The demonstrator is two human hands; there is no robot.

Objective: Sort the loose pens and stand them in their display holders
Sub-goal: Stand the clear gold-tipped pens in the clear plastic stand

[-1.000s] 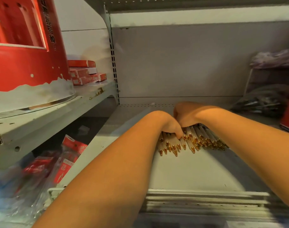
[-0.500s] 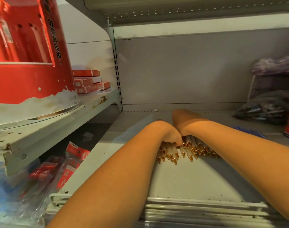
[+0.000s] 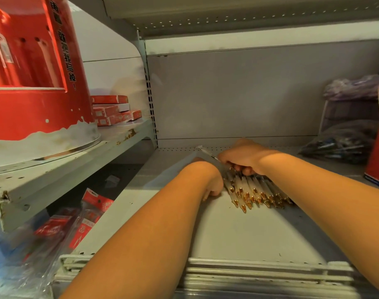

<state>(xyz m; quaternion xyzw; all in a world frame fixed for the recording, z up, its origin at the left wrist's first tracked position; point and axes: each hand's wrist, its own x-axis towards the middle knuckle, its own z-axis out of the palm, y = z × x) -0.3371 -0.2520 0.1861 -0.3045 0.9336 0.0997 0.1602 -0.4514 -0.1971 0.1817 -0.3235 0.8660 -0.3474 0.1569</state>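
1. Red display holder (image 3: 33, 83): it stands on a higher ledge, well to the left of the pen row (image 3: 255, 190) and above it. Round openings show in its face.
2. Left hand (image 3: 212, 182): it sits just left of the pen row, with your fingers curled down onto the shelf (image 3: 238, 234) beside the leftmost barrel. Whether they hold anything is hidden under the hand, so its grip cannot be told.
3. Pen row: pale barrels lie flat on the shelf, side by side, with their gold tips pointing toward you. None of them stands in a holder yet.
4. Right hand (image 3: 242, 160): it is at the far end of the pen row, with your fingers curled over the barrel ends. It grips a single pen (image 3: 208, 153) that juts out past the row, away from you and to the left.
5. Bagged pens (image 3: 339, 145): a dark bag lies well to the right of the pen row, near the back panel.
6. Step in hand, as a judgement: you are picking one pen out of the sorted row, and the task looks early. The next move calls for these actions:
   - Lift that pen clear without dragging its neighbours.
   - Steady the row with your left hand.
   - Carry the pen left and up to the holder, turn it upright, and seat it in an opening.
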